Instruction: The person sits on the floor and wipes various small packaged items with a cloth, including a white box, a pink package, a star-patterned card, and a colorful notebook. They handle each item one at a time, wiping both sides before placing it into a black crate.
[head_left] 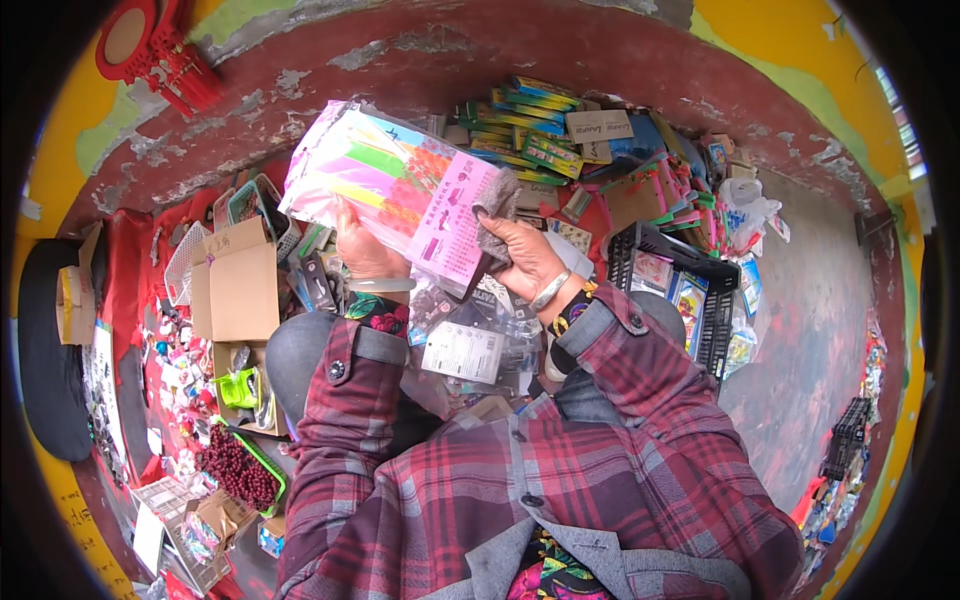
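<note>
Packet (400, 190) of bright strips and pink card is held up between both hands. The left hand (372, 248) grasps its near edge, thumb against the front, while the right hand (530, 258) pinches a grey cloth (507, 193) at its right end. From the left thumb most of the packet lies to the far side and the right; its long axis slants from far left to near right. The left hand is closer to its middle, the right hand to its end. Outward, small boxes (553, 155) lie on the far side, a black crate (740, 270) right, a cardboard box (235, 285) left, and a white package (463, 352) nearer. Hidden are the left fingertips and the packet's back; whether the right fingers also clamp the packet through the cloth, I cannot tell. Overlapping clear plastic below is hard to make out.
</note>
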